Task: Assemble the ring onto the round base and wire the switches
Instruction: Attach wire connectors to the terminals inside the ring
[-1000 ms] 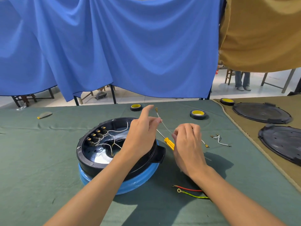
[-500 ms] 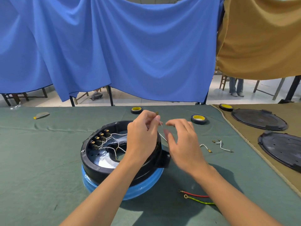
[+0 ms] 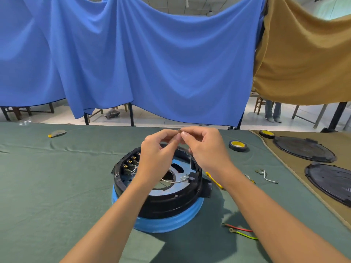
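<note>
The black plastic ring [image 3: 157, 204] sat on top of the blue round base [image 3: 171, 222] pretty much dead centre of the frame, on the green cloth table [image 3: 57, 186]. Inside the ring, on its left, there was a row of small black switches with brass tabs [image 3: 131, 164], with white leads looping off them. Both hands were up over the ring's far edge, and the thin wire with a small metal tip [image 3: 179, 131] was caught right between them. The left hand [image 3: 158, 150] pinched it with thumb and forefinger, and the right hand [image 3: 206, 149] pinched the same tip from the other side, fingertips touching. The other fingers were loosely curled and the wrists were bent up, with the forearms coming in from the bottom of the frame. A yellow-handled screwdriver [image 3: 214, 180] lay just right of the ring, half hidden under the right wrist
</note>
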